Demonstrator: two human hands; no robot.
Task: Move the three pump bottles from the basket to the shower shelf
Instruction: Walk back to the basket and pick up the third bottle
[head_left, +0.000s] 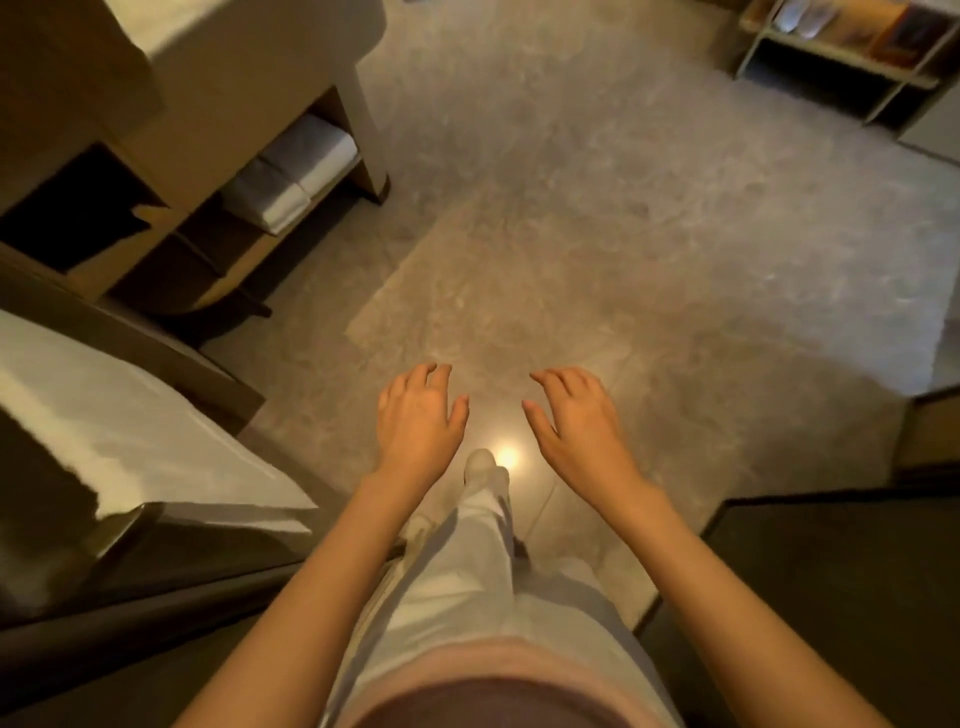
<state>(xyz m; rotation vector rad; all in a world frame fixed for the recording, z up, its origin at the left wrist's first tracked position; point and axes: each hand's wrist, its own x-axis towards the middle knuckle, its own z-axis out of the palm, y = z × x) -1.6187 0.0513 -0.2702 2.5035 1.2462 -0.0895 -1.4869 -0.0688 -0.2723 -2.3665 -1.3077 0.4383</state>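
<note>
My left hand (418, 415) and my right hand (576, 415) are held out in front of me, palms down, over the stone floor. Both are empty with the fingers loosely spread. No pump bottle, basket or shower shelf shows in the head view. Below the hands I see light trousers and one white shoe (480, 462) stepping forward.
A vanity unit (171, 119) stands at the left with folded white towels (296, 171) on its lower shelf. A pale counter (130, 431) juts in at the near left. An open shelf unit (841, 57) is at the far right, a dark panel (831, 597) at the near right.
</note>
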